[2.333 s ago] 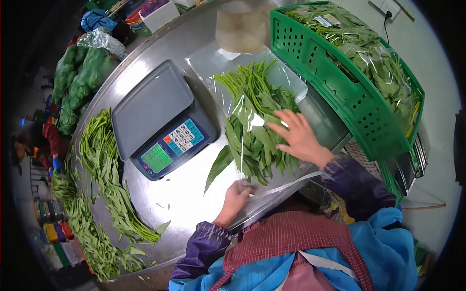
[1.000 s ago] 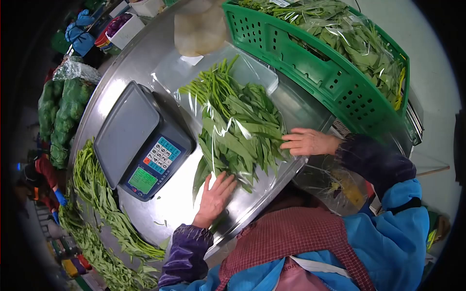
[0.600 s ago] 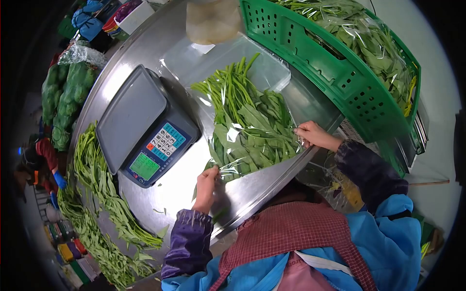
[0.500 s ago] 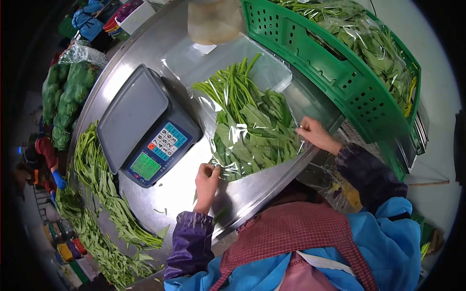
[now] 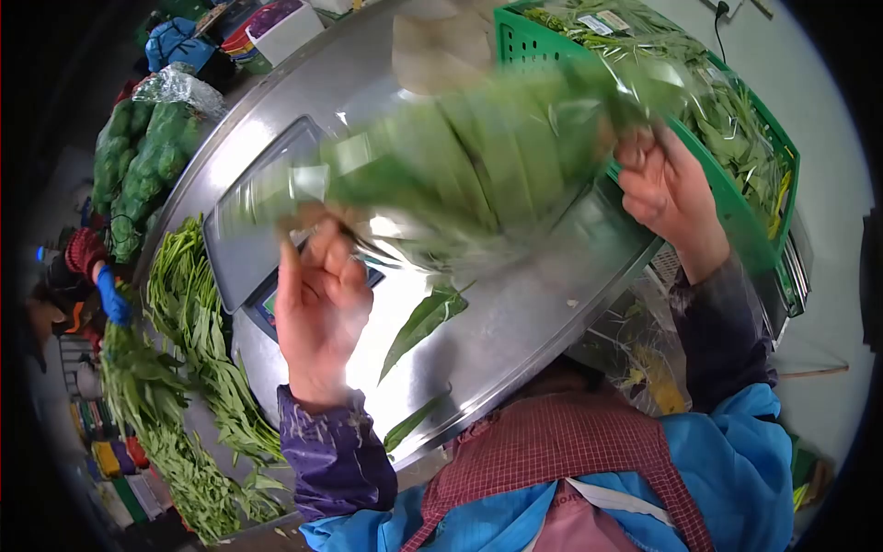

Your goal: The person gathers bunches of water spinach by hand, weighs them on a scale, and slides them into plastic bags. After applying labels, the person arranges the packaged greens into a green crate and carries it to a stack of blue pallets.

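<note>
A clear bag of leafy greens [image 5: 478,152] is raised above the metal table, blurred by motion. My left hand [image 5: 322,294] holds its lower left end, palm turned up, over the scale. At the bag's right end my right hand [image 5: 664,184] grips the plastic, close to the green crate. The grey scale [image 5: 248,262] is partly covered by the bag and my left hand. Below the bag a loose leaf [image 5: 421,324] hangs or falls over the table, and another leaf [image 5: 414,423] is near the table's front edge.
Long-stemmed greens [image 5: 198,340] lie along the left of the metal table [image 5: 515,331]. A green crate [image 5: 782,170] with bagged greens stands at the right. Net bags of green produce [image 5: 138,184] are at the far left, near another person's blue-gloved hand [image 5: 112,296].
Both hands have lifted the bag off the table, up and away from my body. It now spans from the scale to the crate. Loose leaves show below it.
</note>
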`<state>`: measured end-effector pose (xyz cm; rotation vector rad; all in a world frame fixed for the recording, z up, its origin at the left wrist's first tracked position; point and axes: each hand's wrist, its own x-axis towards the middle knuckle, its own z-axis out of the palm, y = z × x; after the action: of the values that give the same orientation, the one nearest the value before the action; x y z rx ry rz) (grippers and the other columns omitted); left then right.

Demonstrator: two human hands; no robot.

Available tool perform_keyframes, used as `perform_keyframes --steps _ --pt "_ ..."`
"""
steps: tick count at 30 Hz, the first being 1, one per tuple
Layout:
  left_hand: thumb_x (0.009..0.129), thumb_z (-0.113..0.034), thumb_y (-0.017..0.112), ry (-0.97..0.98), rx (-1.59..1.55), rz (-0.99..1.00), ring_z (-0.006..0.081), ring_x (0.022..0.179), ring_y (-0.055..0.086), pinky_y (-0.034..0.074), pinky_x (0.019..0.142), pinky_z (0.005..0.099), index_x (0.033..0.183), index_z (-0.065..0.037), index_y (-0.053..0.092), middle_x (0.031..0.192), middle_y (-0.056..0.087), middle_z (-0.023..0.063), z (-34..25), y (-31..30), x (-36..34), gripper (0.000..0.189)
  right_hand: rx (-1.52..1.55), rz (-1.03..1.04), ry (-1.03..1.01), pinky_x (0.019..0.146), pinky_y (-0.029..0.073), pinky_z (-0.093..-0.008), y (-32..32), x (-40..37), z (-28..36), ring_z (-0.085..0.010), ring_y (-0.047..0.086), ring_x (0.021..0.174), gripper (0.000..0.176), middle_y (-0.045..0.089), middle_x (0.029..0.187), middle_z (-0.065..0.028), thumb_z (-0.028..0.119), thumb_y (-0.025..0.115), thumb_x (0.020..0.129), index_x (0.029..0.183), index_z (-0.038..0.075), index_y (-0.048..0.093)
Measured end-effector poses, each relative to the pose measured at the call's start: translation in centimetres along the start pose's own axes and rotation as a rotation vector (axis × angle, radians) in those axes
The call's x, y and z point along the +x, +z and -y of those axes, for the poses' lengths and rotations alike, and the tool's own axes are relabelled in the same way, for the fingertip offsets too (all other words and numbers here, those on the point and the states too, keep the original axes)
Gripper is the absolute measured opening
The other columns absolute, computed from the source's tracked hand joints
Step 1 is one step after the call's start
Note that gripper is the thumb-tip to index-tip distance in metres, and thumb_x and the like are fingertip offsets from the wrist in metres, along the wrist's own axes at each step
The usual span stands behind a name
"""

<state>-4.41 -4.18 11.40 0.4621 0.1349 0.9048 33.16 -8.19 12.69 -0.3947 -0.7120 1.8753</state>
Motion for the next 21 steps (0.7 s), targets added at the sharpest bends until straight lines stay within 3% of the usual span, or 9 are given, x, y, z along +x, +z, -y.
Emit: perform_keyframes --steps 2,3,6,8,11,13,16,17,21 --pt "0.093 -0.031 0.04 0.164 0.195 -0.295 0.0178 0.088 0.056 0.047 0.072 0.0289 0.116 -0.003 0.047 0.1 0.057 0.0072 0.5 1.0 0.8 0.037 -0.019 -0.012 -0.032 0.062 0.042 -0.0227 0.4 1.2 0.2 -0.0149 0.052 0.072 0.037 0.056 0.093 -0.0052 0.034 0.044 0.091 0.11 0.003 0.047" --pt "0.093 -0.031 0.04 0.229 0.331 -0.456 0.0173 0.089 0.055 0.046 0.073 0.0288 0.117 -0.003 0.046 0.101 0.056 0.0065 1.2 -0.8 1.0 0.037 -0.231 -0.275 -0.049 0.062 0.042 -0.0232 -1.0 1.6 -1.0 -0.013 0.052 0.075 0.042 0.055 0.097 -0.0047 0.037 0.045 0.09 0.113 0.002 0.046" --pt "0.089 -0.024 0.049 -0.014 0.848 -0.789 0.016 0.097 0.051 0.043 0.081 0.0327 0.122 -0.007 0.043 0.103 0.054 0.0045 6.2 -9.8 -2.2 0.038 -0.859 -0.757 0.036 0.072 0.045 -0.0254 -5.5 0.8 -5.9 -0.0134 0.052 0.088 0.046 0.053 0.11 -0.0094 0.037 0.049 0.089 0.115 -0.001 0.045" --pt "0.087 -0.022 0.054 -0.255 0.801 -0.839 0.0173 0.099 0.05 0.042 0.085 0.0357 0.124 0.0 0.038 0.105 0.053 0.0085 10.1 -11.5 -5.0 0.046 -1.144 -0.825 0.286 0.078 0.045 -0.0299 -10.8 -1.6 -9.7 -0.0136 0.051 0.095 0.051 0.05 0.114 -0.011 0.036 0.054 0.086 0.119 -0.001 0.042" --pt "0.085 -0.024 0.059 -0.348 0.773 -0.726 0.0183 0.102 0.05 0.041 0.086 0.034 0.128 0.001 0.032 0.116 0.049 0.0119 12.7 -10.3 -6.6 0.056 -0.977 -0.944 0.457 0.076 0.047 -0.0286 -7.3 -2.8 -12.7 -0.0143 0.053 0.092 0.055 0.049 0.114 -0.0114 0.034 0.058 0.084 0.122 -0.001 0.039" --pt "0.084 -0.024 0.06 -0.388 0.853 -0.722 0.0194 0.103 0.049 0.042 0.083 0.0334 0.129 0.0 0.03 0.119 0.047 0.012 13.9 -10.5 -6.3 0.059 -0.555 -0.858 0.459 0.065 0.048 -0.0248 -5.8 -2.8 -13.8 -0.0127 0.054 0.083 0.054 0.051 0.11 -0.0113 0.03 0.06 0.083 0.121 -0.003 0.04" --pt "0.08 -0.024 0.066 -0.414 0.784 -0.782 0.0228 0.103 0.049 0.043 0.08 0.0322 0.13 0.003 0.027 0.124 0.041 0.0181 13.8 -8.0 -4.7 0.069 -0.602 -0.759 0.535 0.054 0.045 -0.0233 -5.1 -2.1 -14.8 -0.0107 0.054 0.073 0.047 0.055 0.1 -0.0095 0.028 0.061 0.082 0.114 -0.003 0.045" --pt "0.08 -0.024 0.066 -0.413 0.786 -0.78 0.0228 0.103 0.049 0.043 0.08 0.0322 0.13 0.003 0.027 0.124 0.041 0.0181 13.9 -8.2 -4.7 0.069 -0.514 -0.681 0.509 0.05 0.042 -0.0231 -8.0 -2.7 -16.6 -0.0096 0.052 0.066 0.036 0.057 0.087 -0.0061 0.022 0.063 0.081 0.106 -0.001 0.049" --pt "0.078 -0.022 0.067 -0.465 0.72 -0.716 0.0215 0.098 0.05 0.044 0.076 0.0317 0.133 -0.001 0.025 0.121 0.041 0.0149 14.1 -9.7 -4.3 0.072 -0.594 -0.692 0.328 0.048 0.041 -0.0214 -6.3 -2.7 -17.1 -0.0092 0.05 0.059 0.028 0.057 0.08 -0.0038 0.007 0.064 0.078 0.103 0.001 0.052"
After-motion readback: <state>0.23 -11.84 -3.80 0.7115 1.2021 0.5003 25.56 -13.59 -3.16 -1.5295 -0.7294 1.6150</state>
